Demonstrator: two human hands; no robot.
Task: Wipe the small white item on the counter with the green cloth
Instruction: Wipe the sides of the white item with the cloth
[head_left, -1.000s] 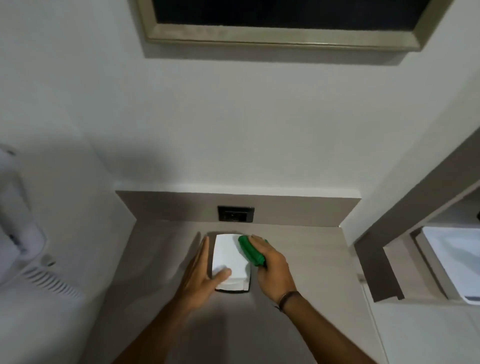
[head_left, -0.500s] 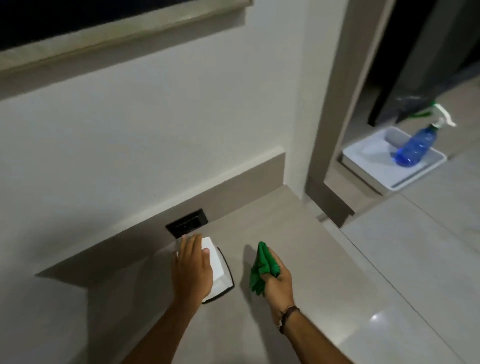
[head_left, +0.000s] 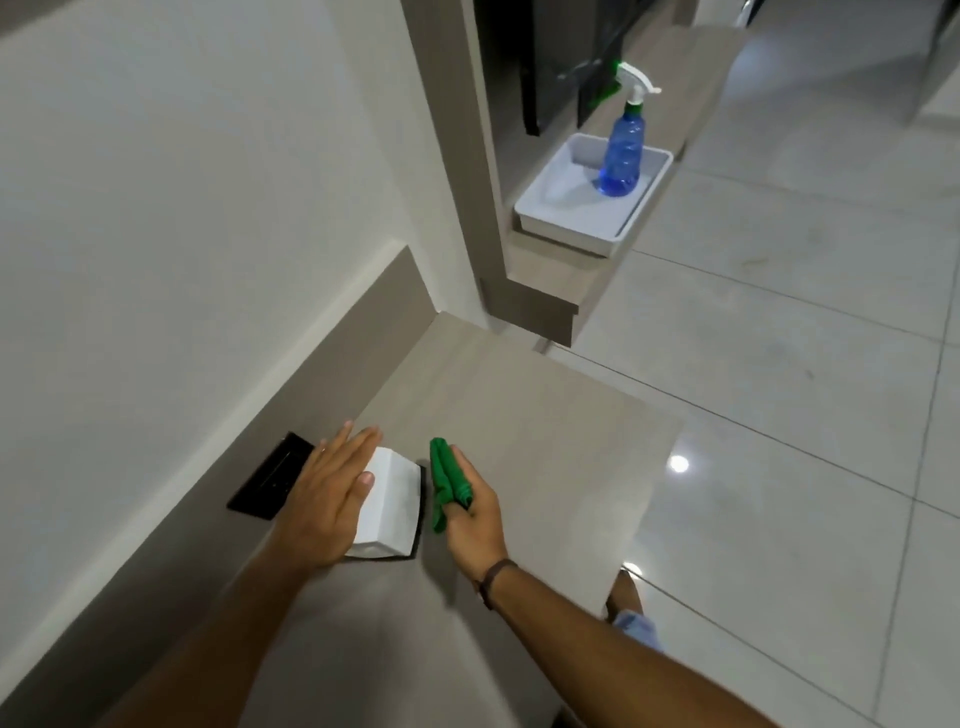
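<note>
right hand (head_left: 475, 512): curled shut round the cloth (head_left: 448, 480), your fingers wrapped over the bunched fold. It sits just right of the item (head_left: 392, 506), cloth edge close to the item's right side; contact or a thin gap, can't tell.

left hand (head_left: 327, 499): flat and open, palm down, gripping nothing. It lies over the item's left half, thumb on the top face.

item: small white block on a dark base, on the counter (head_left: 524, 441), near the back upstand and just right of the black socket (head_left: 272, 475). Only its right half and near end are exposed.

cloth: wadded into a narrow roll, so little of it faces the item.

step (my read): cloth is off the top face; you're between strokes or close to finishing. Can't tell how much is already wiped.

risk 1: your left palm masks half the item. Wipe round it and that half stays dirty; shift the hand first.

risk 2: lift the left hand entirely and a sideways stroke may shove the item toward the socket or spin it on its base. It looks light.

risk 3: rolled cloth gives narrow contact, so you'll leave streaks. Flatten it.

risk 4: a damp cloth dragged past the item's left edge reaches the socket.

off to the side: blue spray bottle (head_left: 623, 150) upright in a white tray (head_left: 566, 223) on the lower shelf, well apart. Reaching for it means leaving the item unheld.
</note>
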